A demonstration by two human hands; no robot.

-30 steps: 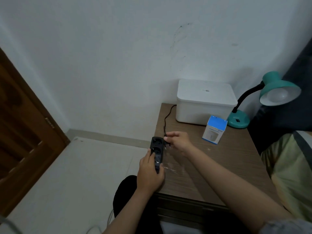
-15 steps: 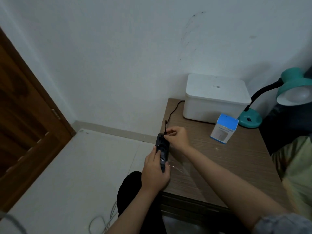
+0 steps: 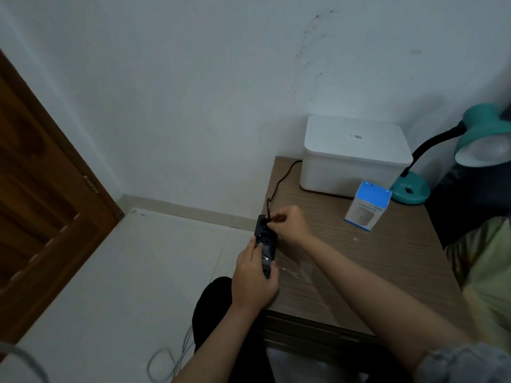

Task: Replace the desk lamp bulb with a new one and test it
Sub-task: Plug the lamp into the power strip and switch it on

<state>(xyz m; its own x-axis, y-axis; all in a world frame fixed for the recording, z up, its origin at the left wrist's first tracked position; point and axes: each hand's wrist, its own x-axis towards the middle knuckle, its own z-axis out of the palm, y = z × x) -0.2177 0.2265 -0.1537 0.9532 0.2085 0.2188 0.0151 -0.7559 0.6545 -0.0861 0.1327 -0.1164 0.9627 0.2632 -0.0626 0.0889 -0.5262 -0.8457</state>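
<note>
A: Where is the power strip?

B: The black power strip (image 3: 265, 241) sits at the near left edge of the wooden desk (image 3: 359, 261), lengthwise away from the person. The left hand (image 3: 253, 280) is wrapped around its near end, thumb lying along the top.

A: And the other hand?

B: The right hand (image 3: 290, 225) is pinched closed on the lamp's plug at the strip's far socket. The plug itself is too small and dark to make out, so I cannot tell whether it is seated. The black cord (image 3: 280, 179) runs from those fingers toward the far side of the desk, passing behind the white lidded box (image 3: 354, 156).

A: The lamp?

B: The teal desk lamp (image 3: 409, 189) stands at the far right corner, its base just right of the box. Its black neck arches up, and the shade (image 3: 484, 134) faces the camera with a white bulb (image 3: 492, 147) in it, unlit.

A: Anything else?

B: A blue-and-white bulb carton (image 3: 367, 207) stands upright near the box, between it and the right hand.
</note>
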